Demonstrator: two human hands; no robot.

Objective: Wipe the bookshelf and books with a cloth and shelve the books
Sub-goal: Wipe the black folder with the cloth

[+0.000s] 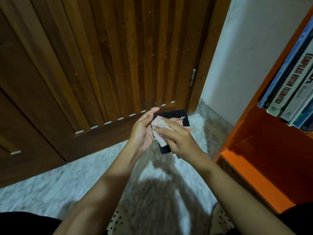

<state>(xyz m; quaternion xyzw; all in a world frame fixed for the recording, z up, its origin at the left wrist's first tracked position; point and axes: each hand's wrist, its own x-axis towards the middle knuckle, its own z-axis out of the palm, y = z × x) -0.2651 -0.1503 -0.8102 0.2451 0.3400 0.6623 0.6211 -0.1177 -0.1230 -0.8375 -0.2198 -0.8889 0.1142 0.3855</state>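
Left hand: fingers nearly straight, palm turned inward, resting against the near edge of the black book, a thin, flat, matte rectangle held above the floor. Right hand: fingers curled over the cloth, a crumpled pale fabric with pinkish stripes, pressing it onto the cover between both hands. To the right of the right hand stands the orange bookshelf, smooth and glossy, with shelved books leaning above. Beyond the hands is a slatted wooden door. The floor is veined marble.

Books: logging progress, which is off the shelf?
The black book, between the left hand and right hand, under the cloth; other books stand on the shelf.
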